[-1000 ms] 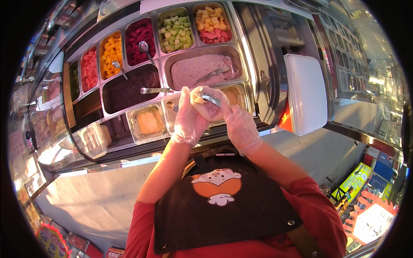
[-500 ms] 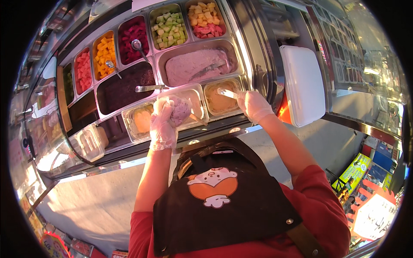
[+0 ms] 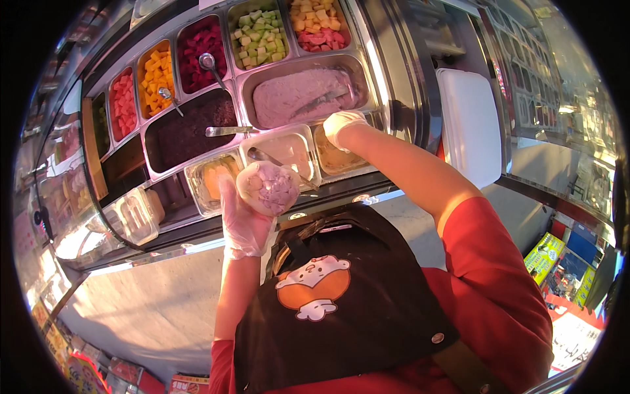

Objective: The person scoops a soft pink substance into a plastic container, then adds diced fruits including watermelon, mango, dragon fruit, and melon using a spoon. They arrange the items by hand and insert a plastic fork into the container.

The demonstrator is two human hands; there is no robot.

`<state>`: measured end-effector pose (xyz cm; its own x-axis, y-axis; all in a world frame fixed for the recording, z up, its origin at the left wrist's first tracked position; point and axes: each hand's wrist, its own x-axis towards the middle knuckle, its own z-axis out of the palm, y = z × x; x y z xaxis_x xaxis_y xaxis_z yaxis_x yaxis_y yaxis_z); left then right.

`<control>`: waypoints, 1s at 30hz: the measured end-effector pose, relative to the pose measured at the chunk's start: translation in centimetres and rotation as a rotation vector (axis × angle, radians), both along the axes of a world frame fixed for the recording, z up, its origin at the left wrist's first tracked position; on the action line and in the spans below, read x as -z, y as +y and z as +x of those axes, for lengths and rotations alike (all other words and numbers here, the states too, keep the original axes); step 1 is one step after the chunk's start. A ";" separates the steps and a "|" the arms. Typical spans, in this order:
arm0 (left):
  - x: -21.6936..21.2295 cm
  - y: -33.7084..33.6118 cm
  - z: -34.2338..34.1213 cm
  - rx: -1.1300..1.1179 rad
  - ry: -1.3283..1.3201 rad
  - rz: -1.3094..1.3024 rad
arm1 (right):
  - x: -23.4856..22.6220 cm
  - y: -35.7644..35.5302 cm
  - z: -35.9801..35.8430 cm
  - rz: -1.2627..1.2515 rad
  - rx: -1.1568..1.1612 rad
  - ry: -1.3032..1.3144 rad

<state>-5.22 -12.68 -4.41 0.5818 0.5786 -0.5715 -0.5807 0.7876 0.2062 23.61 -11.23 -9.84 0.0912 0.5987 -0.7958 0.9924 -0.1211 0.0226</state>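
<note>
In my gloved left hand (image 3: 244, 220) rests a round ball of lumpy purple mash (image 3: 268, 188) with a pale outer layer; the fingers curl under and beside it. My gloved right hand (image 3: 344, 129) is over the small pan of tan paste (image 3: 338, 157), by the front edge of the long pan of purple mash (image 3: 298, 95). Its fingers are curled and mostly hidden behind the hand, so what they hold does not show. Behind the ball, a flat utensil (image 3: 264, 156) lies in a shallow pale pan (image 3: 294, 146).
Steel pans hold diced green fruit (image 3: 259, 36), magenta cubes (image 3: 200, 49), orange cubes (image 3: 156, 82) and dark purple beans or rice (image 3: 190, 134). Spoons (image 3: 207, 62) stick out of some. A white lid (image 3: 469, 125) lies at right. A clear container (image 3: 134, 217) stands front left.
My left hand has turned palm up and come nearer me, showing the ball's top. My right hand has moved left and away from me; the utensil seen in it before is now out of sight.
</note>
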 end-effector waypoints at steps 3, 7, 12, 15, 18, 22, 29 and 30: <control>-0.1 -0.1 0.7 -0.032 0.028 -0.042 | 0.1 0.5 1.7 -0.014 0.123 0.000; 0.0 0.1 1.3 -0.037 0.029 -0.088 | 1.9 -1.3 3.3 -0.004 0.109 0.025; -0.1 0.3 2.4 -0.020 0.015 -0.104 | 3.0 -2.2 1.9 0.195 -0.182 0.081; -0.2 0.4 3.3 -0.035 0.038 -0.154 | 2.9 -1.8 1.7 0.241 -0.282 0.134; -0.1 0.7 3.8 -0.036 -0.062 -0.133 | 3.0 -0.4 0.9 0.184 -0.404 0.169; 0.0 0.8 4.1 -0.047 -0.037 -0.129 | 2.0 0.4 0.0 0.080 -0.506 0.165; -0.3 0.7 4.1 -0.054 -0.038 -0.109 | 1.6 -0.6 1.9 -0.003 -0.108 0.219; -0.2 0.6 4.0 -0.063 -0.036 -0.111 | 1.5 -0.8 1.8 -0.014 -0.067 0.217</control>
